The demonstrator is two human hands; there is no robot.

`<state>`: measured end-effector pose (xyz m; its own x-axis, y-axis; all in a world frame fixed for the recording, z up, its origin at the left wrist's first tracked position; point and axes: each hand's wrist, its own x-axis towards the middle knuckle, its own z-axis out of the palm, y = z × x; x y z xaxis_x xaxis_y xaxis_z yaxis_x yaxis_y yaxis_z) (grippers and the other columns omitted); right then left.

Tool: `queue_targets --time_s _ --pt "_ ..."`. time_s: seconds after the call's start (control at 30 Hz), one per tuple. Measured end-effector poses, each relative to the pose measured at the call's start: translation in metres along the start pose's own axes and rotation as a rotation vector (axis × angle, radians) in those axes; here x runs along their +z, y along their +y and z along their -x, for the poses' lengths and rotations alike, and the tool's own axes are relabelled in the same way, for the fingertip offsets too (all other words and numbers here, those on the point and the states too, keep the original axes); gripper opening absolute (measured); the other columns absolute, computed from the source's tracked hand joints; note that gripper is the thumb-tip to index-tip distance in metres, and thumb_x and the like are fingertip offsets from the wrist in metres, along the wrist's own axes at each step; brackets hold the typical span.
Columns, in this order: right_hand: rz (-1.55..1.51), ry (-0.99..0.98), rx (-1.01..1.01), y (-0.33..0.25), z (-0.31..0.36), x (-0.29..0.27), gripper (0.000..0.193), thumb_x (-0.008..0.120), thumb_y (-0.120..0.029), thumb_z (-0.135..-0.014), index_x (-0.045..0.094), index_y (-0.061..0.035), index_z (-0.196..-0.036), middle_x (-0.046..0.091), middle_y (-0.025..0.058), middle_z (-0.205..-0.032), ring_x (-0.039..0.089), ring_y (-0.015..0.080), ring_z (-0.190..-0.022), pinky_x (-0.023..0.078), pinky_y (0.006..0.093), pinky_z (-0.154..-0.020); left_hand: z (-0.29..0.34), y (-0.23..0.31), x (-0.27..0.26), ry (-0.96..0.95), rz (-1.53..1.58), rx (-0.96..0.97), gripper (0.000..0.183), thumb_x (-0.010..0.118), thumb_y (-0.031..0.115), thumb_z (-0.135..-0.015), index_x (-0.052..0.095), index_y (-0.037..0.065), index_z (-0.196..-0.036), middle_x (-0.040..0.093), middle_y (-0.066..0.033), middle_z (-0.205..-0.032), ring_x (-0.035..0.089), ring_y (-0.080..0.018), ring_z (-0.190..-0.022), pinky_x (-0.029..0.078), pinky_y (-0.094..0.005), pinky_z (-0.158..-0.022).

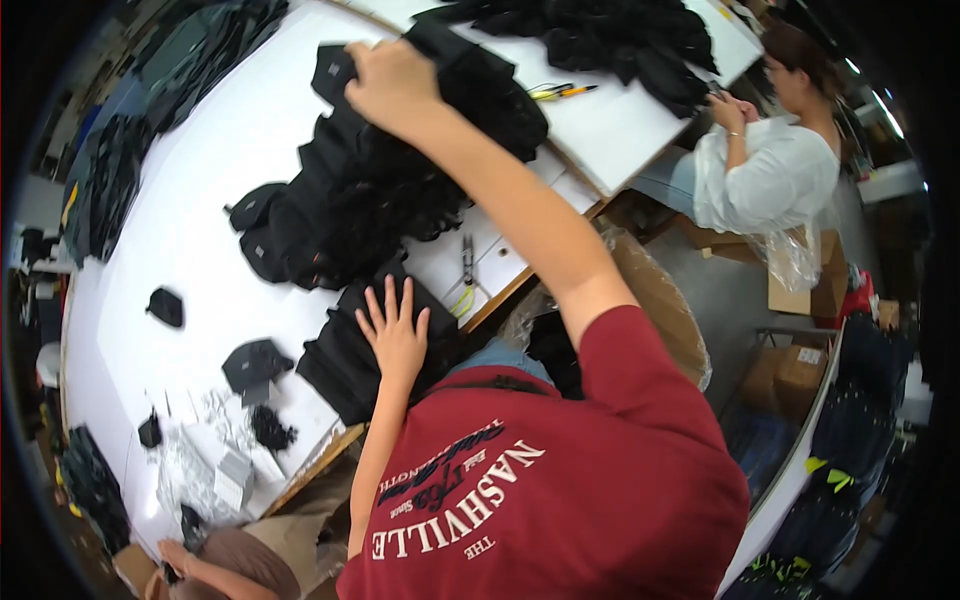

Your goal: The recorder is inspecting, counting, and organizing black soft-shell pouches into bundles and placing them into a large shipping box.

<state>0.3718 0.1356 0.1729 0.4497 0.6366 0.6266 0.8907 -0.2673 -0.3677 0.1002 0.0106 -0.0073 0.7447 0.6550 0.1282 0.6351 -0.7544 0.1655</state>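
Note:
My left hand (pixel 395 335) lies flat with its fingers spread on a stack of black cloth pieces (pixel 335 365) at the near table edge. Farther off, my right arm reaches across to the far end of a long pile of black garment pieces (pixel 340 200). There my right hand (pixel 395 85) is closed on the edge of a black fabric piece (pixel 332 75) bearing a small light mark. Its fingertips are partly hidden. A pair of thread snips (pixel 467 260) with a yellow-green cord lies on the table right of the pile.
On the white table (pixel 190 260) are a small black piece (pixel 165 307), a dark folded piece (pixel 257 365) and clear plastic bags (pixel 185 470). Dark garments (pixel 110 185) hang over its far left edge. One person (pixel 770 170) sits at right, another (pixel 230 565) at lower left. An open carton (pixel 660 300) stands beside me.

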Motion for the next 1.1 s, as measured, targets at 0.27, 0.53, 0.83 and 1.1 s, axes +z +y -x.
queue_targets --time_s 0.27,0.53,0.83,1.1 --pt "-1.378 -0.635 0.676 0.017 0.17 -0.109 0.06 0.073 -0.001 -0.073 0.05 -0.0008 -0.129 0.06 0.0054 -0.118 0.056 0.0111 -0.105 0.047 0.0252 -0.085 0.0 -0.002 -0.004 0.048 0.095 -0.012 0.055 0.055 0.039 -0.088 0.044 0.021 -0.139 0.032 -0.0061 -0.149 0.023 -0.0351 -0.139 0.013 -0.056 -0.111" --pt "-1.03 -0.547 1.036 0.052 0.285 -0.067 0.032 0.066 -0.004 -0.078 0.061 0.0008 -0.109 0.063 0.0046 -0.106 0.057 0.0111 -0.097 0.045 0.0256 -0.085 -0.001 -0.003 -0.009 0.018 0.114 -0.021 0.057 0.058 0.038 -0.087 0.043 0.023 -0.14 0.032 -0.0055 -0.15 0.022 -0.0336 -0.14 0.012 -0.0554 -0.111" --pt "-0.701 -0.676 0.753 0.055 0.326 0.036 0.039 0.049 -0.007 -0.084 0.052 -0.0049 -0.123 0.055 0.0155 -0.101 0.06 0.0279 -0.09 0.047 0.0364 -0.083 -0.001 -0.002 -0.016 0.003 0.233 -0.054 0.062 0.058 0.033 -0.088 0.036 0.013 -0.142 0.032 -0.0069 -0.149 0.024 -0.0312 -0.138 0.013 -0.0527 -0.111" --pt "-0.098 -1.065 0.388 0.028 0.291 0.015 0.028 0.053 -0.018 -0.083 0.066 -0.0067 -0.105 0.063 0.0203 -0.102 0.06 0.0371 -0.097 0.049 0.0437 -0.084 -0.013 0.013 -0.007 0.023 0.267 0.129 0.053 0.055 0.034 -0.09 0.043 0.019 -0.139 0.03 -0.0058 -0.15 0.03 -0.0268 -0.136 0.02 -0.0479 -0.111"
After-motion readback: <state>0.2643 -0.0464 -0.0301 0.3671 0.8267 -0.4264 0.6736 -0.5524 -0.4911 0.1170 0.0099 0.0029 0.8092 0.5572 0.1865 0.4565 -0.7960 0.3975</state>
